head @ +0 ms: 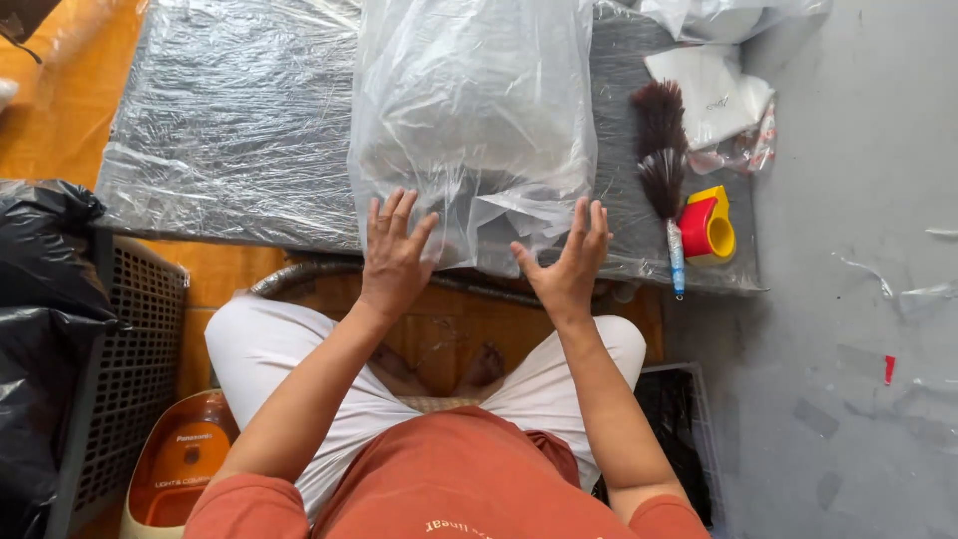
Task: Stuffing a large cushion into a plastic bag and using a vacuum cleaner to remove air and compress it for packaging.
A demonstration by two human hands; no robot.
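Observation:
A large clear plastic bag (469, 110) with something bulky and pale inside lies on a low grey table wrapped in plastic film (230, 120). My left hand (392, 252) rests flat on the bag's near edge, fingers spread. My right hand (569, 262) sits at the bag's near right corner, fingers spread and touching the loose plastic. Neither hand grips anything.
A dark feather duster (661, 160) with a blue-white handle lies right of the bag, beside a red and yellow tape dispenser (709, 225). White packets (709, 90) lie at the far right. Black bags (45, 299) and a grey basket (130, 369) stand at my left, an orange appliance (180, 459) below.

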